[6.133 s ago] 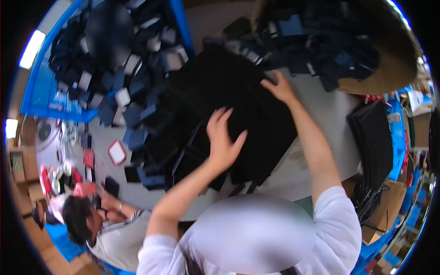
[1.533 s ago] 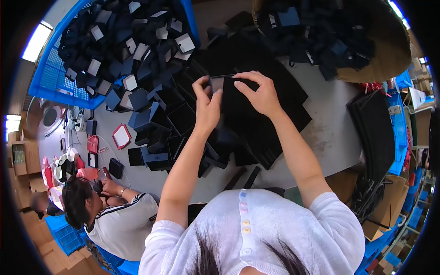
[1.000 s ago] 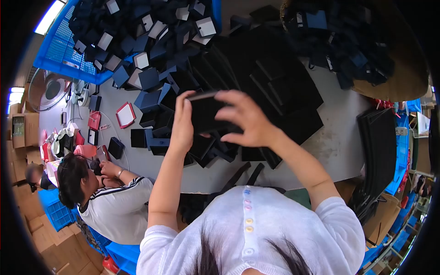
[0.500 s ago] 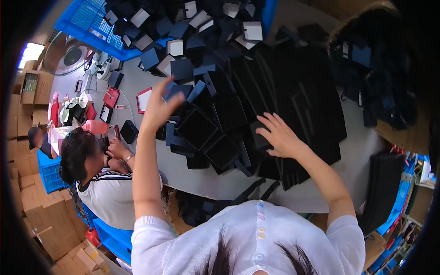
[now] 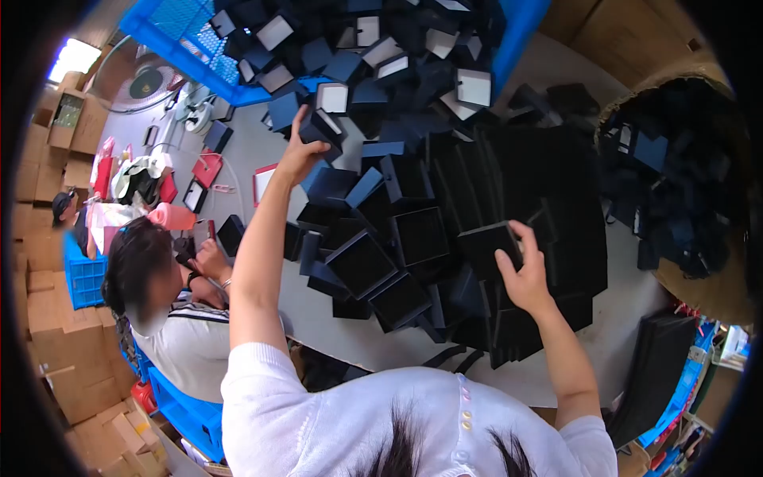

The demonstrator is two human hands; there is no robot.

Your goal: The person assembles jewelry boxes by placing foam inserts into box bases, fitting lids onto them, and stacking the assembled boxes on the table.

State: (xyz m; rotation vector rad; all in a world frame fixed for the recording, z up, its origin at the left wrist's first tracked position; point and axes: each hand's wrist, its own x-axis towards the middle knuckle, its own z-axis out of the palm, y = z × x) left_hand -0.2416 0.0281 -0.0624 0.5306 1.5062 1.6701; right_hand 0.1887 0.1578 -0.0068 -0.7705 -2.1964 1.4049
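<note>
Left hand point(image 5: 296, 157) grips a dark box point(image 5: 326, 129) near the blue crate point(image 5: 520, 36). Right hand point(image 5: 526, 274) holds a black box point(image 5: 483, 248) at the black panels point(image 5: 564, 191). Open boxes point(image 5: 363, 264) lie between the hands on the table point(image 5: 306, 326); co-worker point(image 5: 191, 342) at left.

Tilted navy box point(image 5: 324, 129) and larger black box point(image 5: 486, 250)

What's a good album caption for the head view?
Left hand on a small dark box, right hand on a black box, near a heaped blue crate.
</note>
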